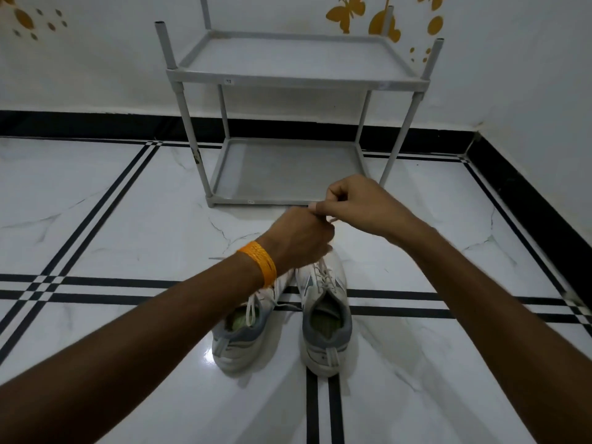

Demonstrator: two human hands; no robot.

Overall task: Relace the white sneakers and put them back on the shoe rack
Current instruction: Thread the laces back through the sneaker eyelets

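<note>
Two white sneakers with grey collars stand side by side on the floor, toes pointing away from me. The right sneaker (325, 318) shows criss-crossed laces over its tongue. The left sneaker (243, 328) has loose laces hanging, one end trailing on the floor to its left; my forearm covers its toe. My left hand (301, 238), with an orange band at the wrist, hovers above the sneakers' toes, pinching a white lace. My right hand (355, 203) meets it fingertip to fingertip, also pinching the lace (333, 219). The grey two-shelf shoe rack (285, 80) stands beyond, both shelves bare.
The floor is glossy white marble tile with black double stripes (96, 286). A white wall with a black skirting (80, 123) runs behind the rack and along the right side, where yellow butterfly stickers (346, 11) decorate it.
</note>
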